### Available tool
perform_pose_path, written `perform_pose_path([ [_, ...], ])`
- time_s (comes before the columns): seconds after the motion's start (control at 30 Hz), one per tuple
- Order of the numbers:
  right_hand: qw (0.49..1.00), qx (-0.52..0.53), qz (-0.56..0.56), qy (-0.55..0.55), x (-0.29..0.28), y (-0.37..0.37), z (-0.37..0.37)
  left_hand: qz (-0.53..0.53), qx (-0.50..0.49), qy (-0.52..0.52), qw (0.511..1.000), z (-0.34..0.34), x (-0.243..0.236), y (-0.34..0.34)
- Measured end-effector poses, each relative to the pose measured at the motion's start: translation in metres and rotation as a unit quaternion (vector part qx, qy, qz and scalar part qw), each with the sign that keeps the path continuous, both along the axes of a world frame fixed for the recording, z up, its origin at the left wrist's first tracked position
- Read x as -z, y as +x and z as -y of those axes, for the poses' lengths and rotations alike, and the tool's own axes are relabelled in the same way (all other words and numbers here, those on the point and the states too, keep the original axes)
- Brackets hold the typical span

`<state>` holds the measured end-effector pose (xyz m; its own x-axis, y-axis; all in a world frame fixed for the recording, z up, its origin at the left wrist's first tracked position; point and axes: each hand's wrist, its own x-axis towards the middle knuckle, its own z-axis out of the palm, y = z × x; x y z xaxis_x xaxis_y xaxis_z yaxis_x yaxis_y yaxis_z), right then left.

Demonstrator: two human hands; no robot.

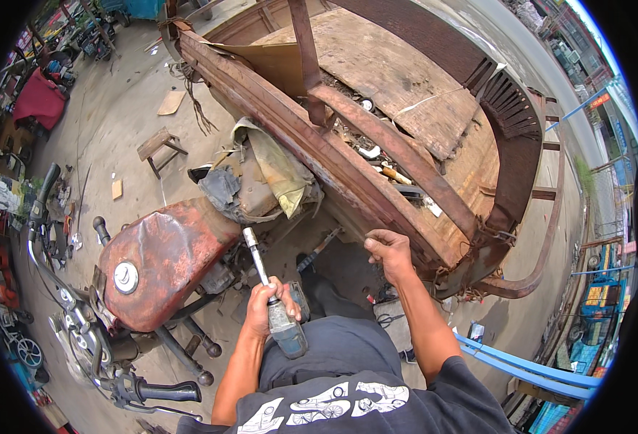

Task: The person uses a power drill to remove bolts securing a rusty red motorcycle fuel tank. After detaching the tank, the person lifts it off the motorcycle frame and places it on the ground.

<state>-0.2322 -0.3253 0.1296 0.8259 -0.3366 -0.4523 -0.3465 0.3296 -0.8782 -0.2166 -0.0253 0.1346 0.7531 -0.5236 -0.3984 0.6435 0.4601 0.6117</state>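
Note:
My left hand (262,307) is wrapped round a cordless impact wrench (287,334) in front of my body. A long silver socket extension points up and away from it. My right hand (391,254) is raised beside the rusty cargo bed, with its fingers curled and pressed together; anything inside them is too small or hidden to name. To the left stands a motor tricycle with a worn red fuel tank (163,267) and a torn seat draped with cloth (250,184). Its rusty cargo bed (319,159) runs from the far left to the right.
Wooden boards (406,72) and loose debris lie in the cargo bed. A small wooden stool (161,148) stands on the concrete floor at the far left. The handlebar grip (167,391) juts out at the lower left. Blue rails (529,369) cross at the lower right.

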Motion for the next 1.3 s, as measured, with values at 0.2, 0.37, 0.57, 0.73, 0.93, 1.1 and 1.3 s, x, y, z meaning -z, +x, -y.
perform_pose_path([
  [0.2, 0.994, 0.024, 0.07, -0.08, -0.04, -0.001, 0.001, -0.006, 0.006, 0.002, 1.0, 0.002, -0.003, 0.002],
  [0.37, 0.977, 0.092, 0.123, -0.145, -0.057, -0.001, 0.022, -0.003, 0.005, -0.005, 1.0, 0.001, 0.001, 0.003],
  [0.57, 0.931, 0.169, 0.094, -0.308, -0.054, 0.007, 0.039, -0.001, 0.003, -0.03, 1.0, -0.004, 0.006, 0.003],
  [0.73, 0.865, 0.172, 0.012, -0.471, -0.038, -0.001, 0.056, -0.009, -0.004, -0.025, 1.0, -0.004, 0.001, 0.003],
  [0.93, 0.807, 0.153, -0.019, -0.571, -0.039, -0.004, 0.063, 0.002, 0.0, -0.02, 1.0, -0.005, 0.0, 0.002],
  [1.1, 0.819, 0.154, -0.071, -0.549, -0.036, -0.007, 0.072, 0.004, -0.001, -0.021, 1.0, -0.003, -0.001, 0.002],
  [1.3, 0.837, 0.157, -0.025, -0.524, -0.049, -0.003, 0.06, 0.0, -0.011, 0.011, 1.0, -0.003, -0.003, 0.001],
])
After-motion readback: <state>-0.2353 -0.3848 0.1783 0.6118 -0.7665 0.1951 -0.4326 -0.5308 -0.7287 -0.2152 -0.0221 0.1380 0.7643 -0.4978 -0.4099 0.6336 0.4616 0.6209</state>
